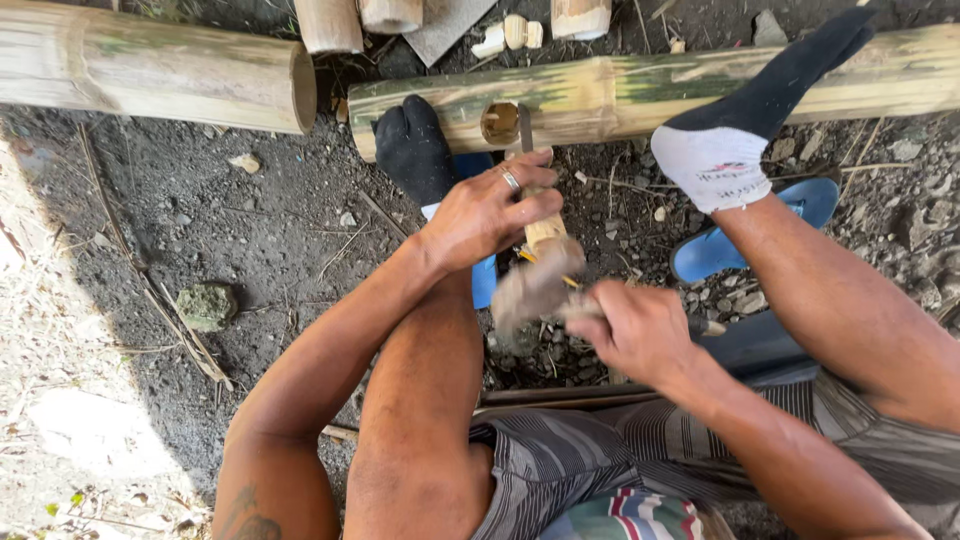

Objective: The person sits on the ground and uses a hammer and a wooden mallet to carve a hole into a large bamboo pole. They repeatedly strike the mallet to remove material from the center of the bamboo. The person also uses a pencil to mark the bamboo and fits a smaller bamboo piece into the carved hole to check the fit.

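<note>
A thick bamboo pole (150, 65) lies on the dark ground (250, 230) along its far left edge, cut end facing right. Short bamboo offcuts (330, 22) and pale wood scraps (510, 35) sit at the far edge, beside a flat grey slab (445, 25). A mossy stone (207, 305) rests toward the left, near dry stalks (170, 320). Two blue sandals (740, 235) lie on the gravel at mid-right. Sunlit pale soil (60, 420) fills the near left corner.

My chisel (530, 185) stands at frame center, blade in the green bamboo pole's (640, 95) hole; the blurred mallet (535, 285) sits just below.
</note>
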